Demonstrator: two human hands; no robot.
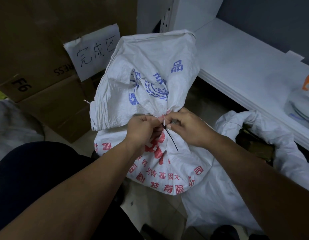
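A white woven sack (150, 80) with blue and red printing stands in front of me, its neck gathered into a bunch at the middle. A black cable tie (171, 140) wraps that bunched neck, and its loose tail points down and to the right. My left hand (143, 129) pinches the tie at the neck from the left. My right hand (188, 127) grips the bunched neck and the tie's head from the right. Both hands meet at the gathered neck, fingers curled.
Cardboard boxes (46, 94) with a handwritten paper sign (93, 52) stand at the back left. A white shelf (250, 66) runs along the right, with a packet (302, 104) on it. Another open white sack (264, 135) lies at the right. My dark-clothed leg (29, 179) fills the lower left.
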